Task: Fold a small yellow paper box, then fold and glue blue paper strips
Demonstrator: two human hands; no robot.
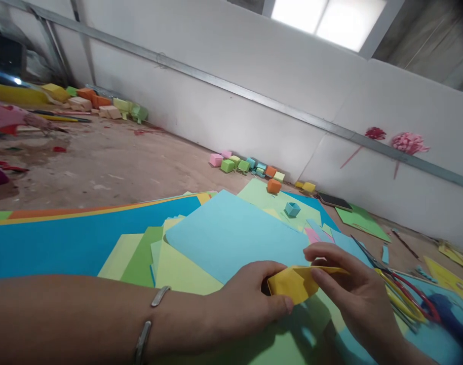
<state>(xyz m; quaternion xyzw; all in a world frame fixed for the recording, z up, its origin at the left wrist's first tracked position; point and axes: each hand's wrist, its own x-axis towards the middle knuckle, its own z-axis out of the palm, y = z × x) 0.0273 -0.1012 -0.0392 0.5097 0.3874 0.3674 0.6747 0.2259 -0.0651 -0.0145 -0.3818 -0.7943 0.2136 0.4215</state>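
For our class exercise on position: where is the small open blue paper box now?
In the head view, the blue box sits right of centre on a pale green sheet, just right of and nearer than an orange cube.

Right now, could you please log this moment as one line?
left hand: holds folded yellow paper piece | right hand: touches its right side | beyond: small open light-blue paper box

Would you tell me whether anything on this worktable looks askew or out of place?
Yes, mildly: the light blue sheet lies askew over the other sheets instead of squared with them, and the brown tabletop at left has red marks or scraps. The folded yellow paper shows no obvious damage.
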